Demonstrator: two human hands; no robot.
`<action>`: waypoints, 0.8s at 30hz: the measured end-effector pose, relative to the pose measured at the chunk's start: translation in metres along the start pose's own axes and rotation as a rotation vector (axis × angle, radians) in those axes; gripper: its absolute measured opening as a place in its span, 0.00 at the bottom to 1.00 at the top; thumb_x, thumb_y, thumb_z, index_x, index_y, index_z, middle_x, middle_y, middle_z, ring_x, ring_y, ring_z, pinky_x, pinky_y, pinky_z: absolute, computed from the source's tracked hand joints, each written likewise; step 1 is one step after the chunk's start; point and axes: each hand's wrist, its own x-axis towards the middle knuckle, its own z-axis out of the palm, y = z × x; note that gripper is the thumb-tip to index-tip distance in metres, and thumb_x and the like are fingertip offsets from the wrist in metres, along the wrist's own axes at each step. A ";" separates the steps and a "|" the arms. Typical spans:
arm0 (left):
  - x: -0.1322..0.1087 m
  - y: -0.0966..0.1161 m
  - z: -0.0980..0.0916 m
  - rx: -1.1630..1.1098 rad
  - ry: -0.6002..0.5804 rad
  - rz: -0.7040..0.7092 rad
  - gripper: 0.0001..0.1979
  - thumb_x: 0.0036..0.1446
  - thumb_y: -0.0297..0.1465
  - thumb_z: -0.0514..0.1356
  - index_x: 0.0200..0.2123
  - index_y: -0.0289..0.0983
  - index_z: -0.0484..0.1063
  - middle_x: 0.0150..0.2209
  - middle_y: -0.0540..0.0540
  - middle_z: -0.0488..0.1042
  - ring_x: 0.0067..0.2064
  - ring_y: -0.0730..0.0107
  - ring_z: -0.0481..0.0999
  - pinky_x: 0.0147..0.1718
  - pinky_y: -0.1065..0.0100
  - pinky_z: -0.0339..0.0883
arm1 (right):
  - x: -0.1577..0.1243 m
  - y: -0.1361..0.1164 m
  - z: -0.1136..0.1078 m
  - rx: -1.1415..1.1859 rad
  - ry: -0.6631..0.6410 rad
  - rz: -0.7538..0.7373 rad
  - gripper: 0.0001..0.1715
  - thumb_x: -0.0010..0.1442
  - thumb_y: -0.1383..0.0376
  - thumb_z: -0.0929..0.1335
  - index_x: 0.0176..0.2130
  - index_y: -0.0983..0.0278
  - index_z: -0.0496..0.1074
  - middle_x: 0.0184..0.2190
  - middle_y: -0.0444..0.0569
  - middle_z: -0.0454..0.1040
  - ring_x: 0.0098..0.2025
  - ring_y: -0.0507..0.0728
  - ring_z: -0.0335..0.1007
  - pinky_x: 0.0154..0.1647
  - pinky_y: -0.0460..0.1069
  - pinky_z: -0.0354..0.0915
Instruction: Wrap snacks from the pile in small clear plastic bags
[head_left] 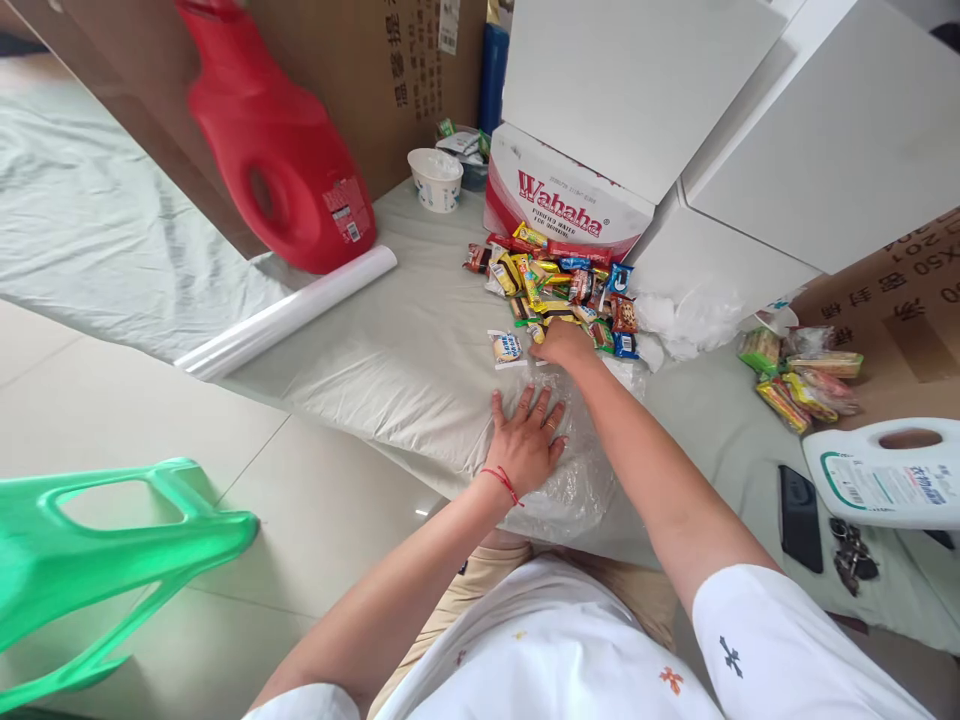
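Observation:
My left hand (529, 440) lies flat with fingers spread on a clear plastic bag (577, 490) at the near edge of the cloth-covered table (375, 360). My right hand (564, 343) reaches past it to the near side of a heap of small wrapped snacks (562, 285), fingers curled down onto the packets; what they hold is hidden. One white and blue snack packet (506, 348) lies alone just left of the right hand.
A Wahaha carton (570, 200) stands behind the heap. Red detergent jug (281, 150), plastic film roll (289, 312), paper cup (436, 178) at left. Bagged snacks (799, 380), white jug (885, 475), phone (799, 517), keys (853, 560) at right. Green stool (105, 570) on floor.

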 end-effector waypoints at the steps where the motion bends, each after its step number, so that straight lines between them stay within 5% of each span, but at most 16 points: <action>1: 0.000 0.000 0.000 0.001 0.005 -0.001 0.29 0.71 0.46 0.44 0.71 0.46 0.60 0.74 0.43 0.55 0.75 0.44 0.49 0.66 0.22 0.33 | 0.000 0.003 -0.002 0.009 0.006 -0.020 0.39 0.55 0.53 0.74 0.60 0.67 0.68 0.57 0.64 0.76 0.58 0.70 0.74 0.51 0.56 0.70; 9: 0.000 -0.001 0.001 -0.021 0.023 -0.001 0.29 0.71 0.47 0.46 0.70 0.47 0.60 0.74 0.43 0.54 0.75 0.44 0.49 0.67 0.24 0.31 | -0.057 0.086 -0.019 0.235 0.126 -0.460 0.40 0.54 0.57 0.75 0.62 0.62 0.67 0.56 0.54 0.76 0.55 0.65 0.74 0.54 0.54 0.68; 14: 0.001 -0.002 -0.002 -0.037 0.046 -0.020 0.28 0.73 0.42 0.42 0.72 0.47 0.57 0.74 0.43 0.55 0.74 0.48 0.53 0.69 0.28 0.33 | -0.115 0.138 -0.017 0.161 0.041 -0.656 0.35 0.55 0.60 0.74 0.60 0.60 0.68 0.54 0.52 0.76 0.52 0.63 0.75 0.52 0.54 0.68; 24: 0.005 -0.001 -0.001 -0.023 0.056 -0.086 0.28 0.74 0.40 0.39 0.73 0.44 0.54 0.73 0.43 0.56 0.74 0.54 0.56 0.71 0.33 0.39 | -0.131 0.132 0.023 -0.115 -0.034 -0.744 0.41 0.58 0.66 0.74 0.67 0.58 0.62 0.58 0.56 0.71 0.53 0.64 0.74 0.45 0.53 0.69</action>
